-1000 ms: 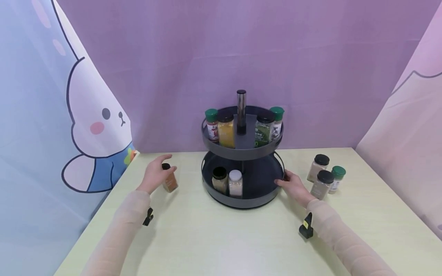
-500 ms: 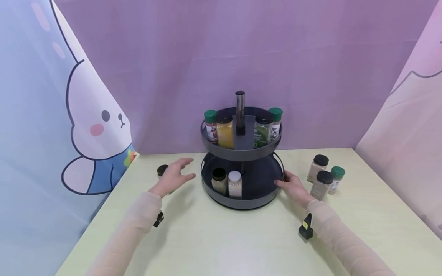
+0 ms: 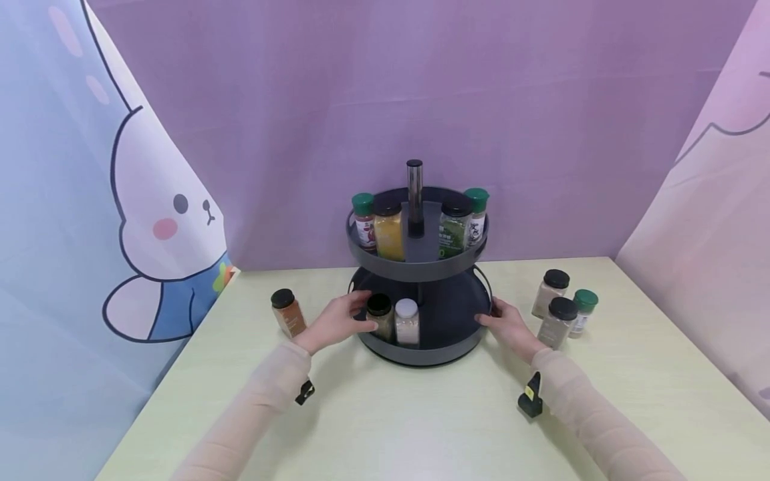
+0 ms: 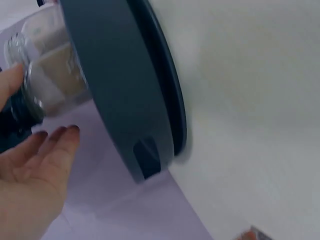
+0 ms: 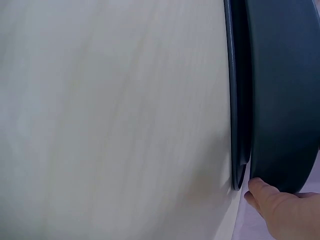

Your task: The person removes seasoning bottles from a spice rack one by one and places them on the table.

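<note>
On the lower tier of a dark two-tier round rack stand a black-lidded jar and a white-lidded jar. My left hand reaches over the tier's left rim, thumb and fingers spread on either side of the black-lidded jar. In the left wrist view, a gap shows between the fingers of that hand and the jar; whether the thumb touches it is unclear. My right hand grips the tier's right rim; the right wrist view has its thumb against the tray wall.
The upper tier holds several jars around a metal post. An orange-brown jar leans on the table left of the rack. Right of the right hand stand two black-lidded jars and a green-lidded one.
My left hand has moved right, from beside the orange-brown jar to the black-lidded jar on the lower tier. The right hand has stayed on the rim.
</note>
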Action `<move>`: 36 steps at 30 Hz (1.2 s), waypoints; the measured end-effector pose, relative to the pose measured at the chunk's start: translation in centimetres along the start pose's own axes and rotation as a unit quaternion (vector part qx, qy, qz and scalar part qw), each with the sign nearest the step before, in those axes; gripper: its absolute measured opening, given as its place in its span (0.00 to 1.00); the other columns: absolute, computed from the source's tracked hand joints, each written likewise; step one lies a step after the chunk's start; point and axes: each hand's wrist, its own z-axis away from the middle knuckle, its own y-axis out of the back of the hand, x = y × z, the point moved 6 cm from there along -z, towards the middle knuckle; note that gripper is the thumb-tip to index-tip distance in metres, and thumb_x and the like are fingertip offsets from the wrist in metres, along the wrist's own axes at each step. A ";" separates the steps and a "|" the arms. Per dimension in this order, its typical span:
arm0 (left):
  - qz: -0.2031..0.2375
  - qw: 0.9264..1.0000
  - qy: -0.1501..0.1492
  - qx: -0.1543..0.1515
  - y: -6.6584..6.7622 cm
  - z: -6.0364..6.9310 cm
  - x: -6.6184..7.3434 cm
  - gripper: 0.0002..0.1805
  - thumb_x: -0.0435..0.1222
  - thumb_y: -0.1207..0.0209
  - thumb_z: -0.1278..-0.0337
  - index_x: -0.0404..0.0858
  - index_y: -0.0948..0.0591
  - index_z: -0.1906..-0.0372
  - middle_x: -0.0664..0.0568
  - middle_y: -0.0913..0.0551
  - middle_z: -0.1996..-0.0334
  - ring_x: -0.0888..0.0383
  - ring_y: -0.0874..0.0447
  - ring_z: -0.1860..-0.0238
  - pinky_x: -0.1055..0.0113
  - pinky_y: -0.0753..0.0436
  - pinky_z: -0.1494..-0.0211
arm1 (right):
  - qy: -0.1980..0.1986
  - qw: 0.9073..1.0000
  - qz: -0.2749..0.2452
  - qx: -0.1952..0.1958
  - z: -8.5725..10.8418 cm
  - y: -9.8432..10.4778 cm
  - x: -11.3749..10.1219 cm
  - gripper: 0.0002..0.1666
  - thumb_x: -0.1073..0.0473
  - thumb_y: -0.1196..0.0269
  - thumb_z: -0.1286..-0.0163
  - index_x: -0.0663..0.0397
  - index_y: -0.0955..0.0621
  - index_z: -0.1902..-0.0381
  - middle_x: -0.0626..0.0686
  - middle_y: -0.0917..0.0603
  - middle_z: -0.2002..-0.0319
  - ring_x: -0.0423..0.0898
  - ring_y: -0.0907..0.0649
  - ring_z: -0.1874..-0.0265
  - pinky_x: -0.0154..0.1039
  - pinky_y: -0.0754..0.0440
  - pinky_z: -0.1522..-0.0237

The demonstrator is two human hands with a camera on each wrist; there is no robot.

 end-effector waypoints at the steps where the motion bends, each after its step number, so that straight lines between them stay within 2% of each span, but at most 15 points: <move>1: 0.001 1.000 0.006 0.002 -0.3 -0.1 0.0 0.38 0.38 0.35 0.51 0.32 0.37 0.35 0.40 0.32 0.37 0.45 0.30 0.39 0.56 0.28 0.39 | -0.001 1.000 0.001 0.001 0.0 0.0 0.0 0.39 0.61 0.47 0.33 0.71 0.51 0.31 0.70 0.43 0.33 0.61 0.40 0.34 0.51 0.40 0.33; 3: -0.009 1.000 0.018 0.011 -0.7 -0.2 0.1 0.40 0.39 0.34 0.52 0.32 0.38 0.35 0.39 0.30 0.40 0.46 0.28 0.42 0.56 0.26 0.40 | -0.002 1.000 0.005 0.002 0.0 0.0 -0.1 0.39 0.60 0.47 0.33 0.71 0.51 0.32 0.70 0.43 0.34 0.61 0.40 0.34 0.51 0.39 0.33; 6: -0.047 0.998 0.022 0.026 -1.3 -0.4 0.1 0.41 0.41 0.33 0.55 0.34 0.37 0.35 0.44 0.22 0.52 0.52 0.22 0.54 0.62 0.21 0.53 | -0.001 1.000 0.004 0.002 0.1 -0.1 -0.1 0.40 0.60 0.47 0.33 0.71 0.52 0.31 0.70 0.44 0.33 0.62 0.41 0.33 0.51 0.40 0.33; 8: -0.074 0.996 0.015 0.037 -1.6 -0.5 0.2 0.41 0.43 0.33 0.56 0.35 0.36 0.36 0.47 0.22 0.61 0.56 0.25 0.64 0.65 0.23 0.63 | 0.000 1.000 0.000 0.002 0.1 0.0 0.0 0.40 0.60 0.48 0.33 0.72 0.52 0.31 0.71 0.45 0.33 0.62 0.41 0.33 0.51 0.40 0.33; 10: -0.087 0.995 0.011 0.045 -1.9 -0.7 0.3 0.40 0.44 0.32 0.57 0.36 0.35 0.37 0.48 0.23 0.66 0.56 0.29 0.68 0.66 0.27 0.67 | 0.001 1.000 -0.002 0.002 0.1 0.0 0.0 0.40 0.60 0.47 0.33 0.72 0.52 0.32 0.71 0.45 0.33 0.62 0.42 0.33 0.51 0.40 0.33; 12: -0.090 0.994 0.009 0.057 -2.1 -0.8 0.2 0.40 0.44 0.32 0.57 0.36 0.35 0.37 0.47 0.21 0.62 0.56 0.26 0.66 0.65 0.24 0.65 | 0.003 1.000 -0.006 0.003 0.1 0.1 0.1 0.40 0.60 0.47 0.33 0.72 0.52 0.32 0.71 0.45 0.33 0.61 0.41 0.33 0.51 0.39 0.33; 14: -0.086 0.994 0.015 0.065 -2.3 -0.9 0.0 0.41 0.44 0.32 0.57 0.35 0.36 0.36 0.44 0.21 0.54 0.53 0.23 0.59 0.61 0.22 0.58 | 0.005 1.000 -0.006 0.003 0.0 0.1 0.1 0.40 0.60 0.47 0.33 0.72 0.52 0.32 0.71 0.45 0.33 0.61 0.41 0.33 0.51 0.39 0.33; 18: -0.074 0.994 0.026 0.073 -2.6 -0.9 -0.5 0.44 0.43 0.32 0.58 0.33 0.39 0.35 0.40 0.26 0.44 0.47 0.25 0.47 0.54 0.23 0.47 | 0.009 1.000 -0.005 0.003 -0.2 0.1 0.2 0.40 0.60 0.47 0.33 0.72 0.52 0.32 0.71 0.44 0.33 0.61 0.41 0.34 0.51 0.39 0.34; 27: -0.067 0.993 0.030 0.094 -3.3 -1.1 -0.5 0.46 0.43 0.30 0.62 0.32 0.38 0.36 0.40 0.26 0.45 0.46 0.26 0.45 0.53 0.26 0.43 | 0.005 1.000 -0.005 0.005 -0.1 0.1 0.2 0.40 0.60 0.47 0.33 0.72 0.52 0.32 0.71 0.44 0.33 0.62 0.41 0.33 0.51 0.39 0.33; 36: -0.076 0.992 0.027 0.100 -3.1 -1.1 -0.4 0.44 0.43 0.30 0.62 0.32 0.37 0.38 0.41 0.25 0.46 0.46 0.26 0.46 0.53 0.25 0.44 | -0.001 1.000 0.003 0.004 -0.2 0.2 0.2 0.40 0.59 0.46 0.33 0.71 0.51 0.32 0.71 0.45 0.33 0.62 0.41 0.33 0.51 0.40 0.33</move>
